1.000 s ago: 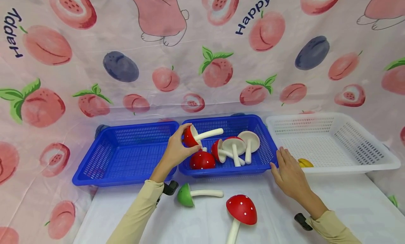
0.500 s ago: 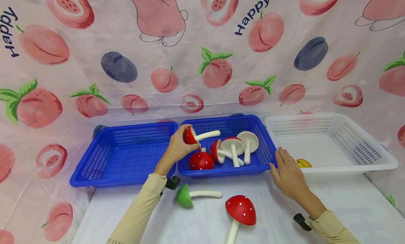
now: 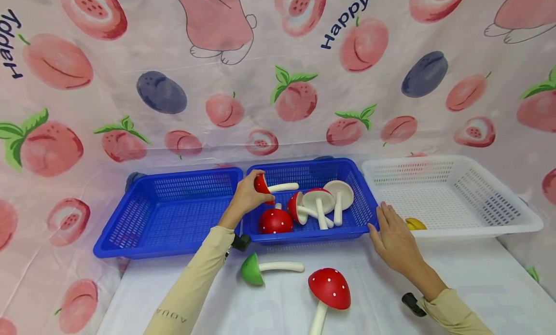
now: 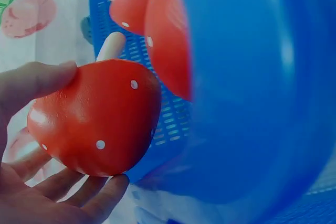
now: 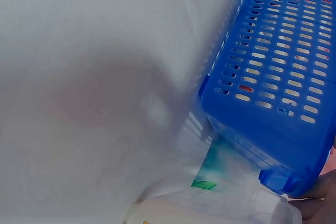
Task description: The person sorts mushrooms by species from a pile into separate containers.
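My left hand (image 3: 249, 196) holds a red toy mushroom with white dots (image 4: 102, 116) by its cap, thumb on one side and fingers on the other. Its white stem points right, over the left part of the middle blue basket (image 3: 310, 237). In that basket lie several more red-capped mushrooms, among them one cap-up (image 3: 276, 221) just below the held one and one showing its pale underside (image 3: 319, 200). My right hand (image 3: 396, 239) rests with extended fingers at the basket's front right corner, beside the white basket (image 3: 473, 232).
Another blue basket (image 3: 167, 252) stands on the left. A yellow object (image 3: 415, 224) lies in the white basket. On the white cloth (image 3: 369, 296) in front lie a green-capped mushroom (image 3: 253, 270) and a large red one (image 3: 330, 289). A fruit-print cloth (image 3: 260, 108) hangs behind.
My left hand has lowered the mushroom slightly into the middle basket, and its stem now lies nearer level. The right hand stays at the corner. The head view has shifted slightly.
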